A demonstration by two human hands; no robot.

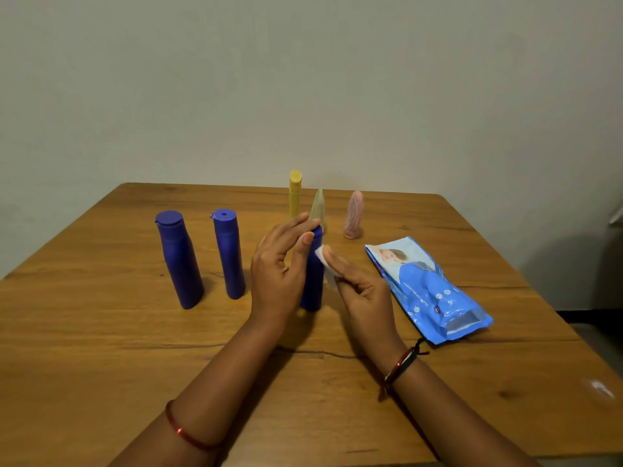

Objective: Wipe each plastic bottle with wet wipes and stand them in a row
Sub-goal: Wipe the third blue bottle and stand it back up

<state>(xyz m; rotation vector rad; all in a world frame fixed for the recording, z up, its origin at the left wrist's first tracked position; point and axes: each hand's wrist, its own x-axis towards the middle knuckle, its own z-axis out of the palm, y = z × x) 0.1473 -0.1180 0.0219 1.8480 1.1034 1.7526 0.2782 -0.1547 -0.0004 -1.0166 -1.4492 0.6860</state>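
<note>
On the tabletop [101, 332] three bottles stand in a row — left bottle [178, 261], middle bottle [229, 254], right bottle [313, 274]. Three more containers [353, 215] stand behind; the wipes pack [428, 291] lies right.

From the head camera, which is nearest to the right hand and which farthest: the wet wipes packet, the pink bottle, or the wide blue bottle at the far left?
Measured from the right hand:
1. Wet wipes packet, lying flat just to its right.
2. Pink bottle, standing behind it, toward the wall.
3. Wide blue bottle, upright at the far left, beyond the left hand.
</note>
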